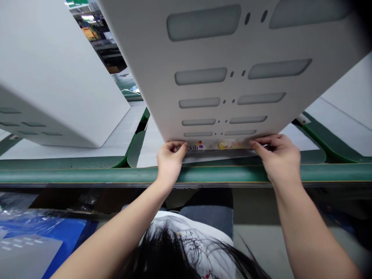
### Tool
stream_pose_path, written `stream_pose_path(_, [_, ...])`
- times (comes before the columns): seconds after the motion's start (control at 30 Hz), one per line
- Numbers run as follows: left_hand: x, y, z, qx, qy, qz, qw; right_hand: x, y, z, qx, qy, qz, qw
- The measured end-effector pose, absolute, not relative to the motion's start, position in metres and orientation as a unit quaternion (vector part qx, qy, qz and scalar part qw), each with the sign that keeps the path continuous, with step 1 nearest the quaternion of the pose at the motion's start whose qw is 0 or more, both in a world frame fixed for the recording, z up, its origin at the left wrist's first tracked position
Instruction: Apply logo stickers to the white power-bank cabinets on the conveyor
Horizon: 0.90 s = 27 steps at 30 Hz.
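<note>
A tall white cabinet [151,54] with paired rounded windows stands upright in front of me on a white sheet. Along its bottom edge lies a clear sticker strip [210,145] with printed coloured logos and characters. The thumb and fingers of my left hand [171,161] pinch the strip's left end, close against the cabinet's lower left corner. At the strip's right end, my right hand [280,157] pinches it the same way, thumb toward the logos. Whether the strip's lower side is stuck to the cabinet I cannot tell.
Another white cabinet [58,69] stands to the left on its own sheet. A green conveyor edge [87,175] runs across in front of me. White panels [348,104] show at the right. Below left lie a blue box [66,232] and clear plastic. Shelves with goods are behind.
</note>
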<state>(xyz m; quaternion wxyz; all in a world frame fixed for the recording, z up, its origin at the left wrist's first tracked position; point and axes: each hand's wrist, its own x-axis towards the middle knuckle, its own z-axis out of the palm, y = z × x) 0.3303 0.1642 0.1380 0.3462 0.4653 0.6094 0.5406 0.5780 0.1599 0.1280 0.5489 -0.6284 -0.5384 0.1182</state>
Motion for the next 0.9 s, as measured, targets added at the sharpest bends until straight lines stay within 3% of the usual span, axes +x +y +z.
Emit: stream_pose_path(0.9, [0.3293,0.1694,0.1320,0.480,0.610,0.543,0.321,0.5727,0.1637,0.1303,-0.626,-0.529,0.122,0.559])
